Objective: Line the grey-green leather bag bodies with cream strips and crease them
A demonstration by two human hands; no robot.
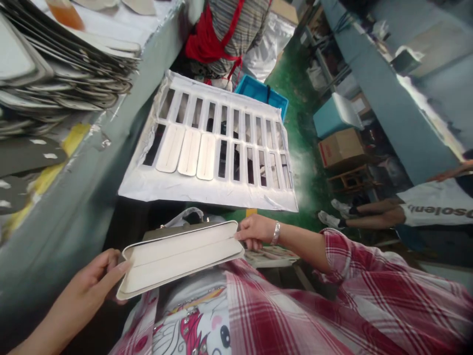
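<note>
A long white flat piece point(181, 259) with a seam down its middle lies across my lap, held at both ends. My left hand point(98, 276) grips its near-left end, fingers and thumb pinched on the edge. My right hand point(256, 230), with a silver bracelet on the wrist, pinches the far right end. Just beyond it stands a white slotted rack point(207, 190), where three similar white pieces point(188, 153) rest side by side in the slots.
A grey bench edge point(84, 182) runs along the left with stacks of flat grey sheets point(55, 64) on top. A person in a red apron point(221, 34) stands beyond the rack. A blue crate point(262, 93), a cardboard box point(342, 148) and another person's legs point(369, 212) are on the green floor to the right.
</note>
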